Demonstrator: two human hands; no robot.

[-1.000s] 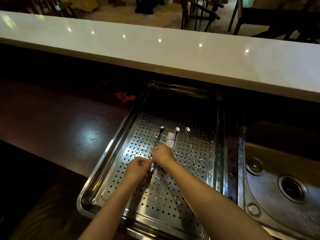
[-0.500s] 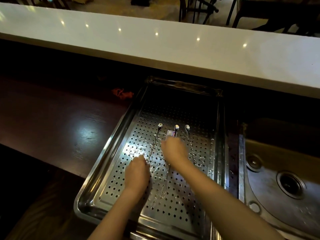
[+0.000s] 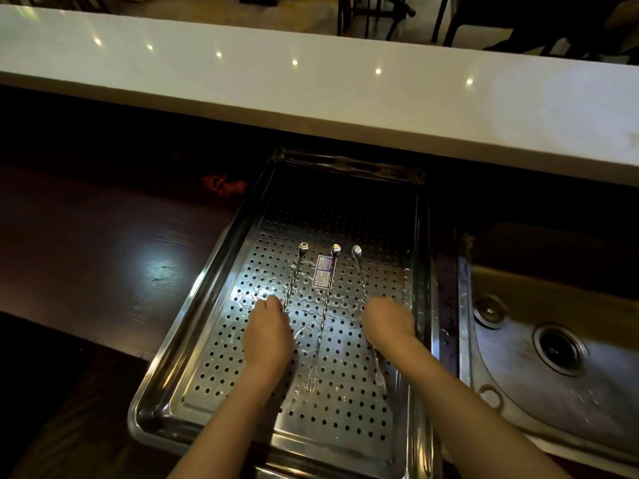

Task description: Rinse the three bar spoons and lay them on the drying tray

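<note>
- Your three bar spoons lie side by side on the perforated drying tray (image 3: 193,357): left spoon (image 3: 294,276), middle spoon (image 3: 323,312), right spoon (image 3: 361,274). Bowls point away from you, spaced apart, likely so each drains through the holes.
- Your left hand (image 3: 268,335) rests over the left spoon's handle; whether the fingers pinch it, you cannot tell.
- Your right hand (image 3: 389,323) covers the right spoon's shaft, grip equally hidden.
- The sink (image 3: 518,382) sits just right of the tray.
</note>
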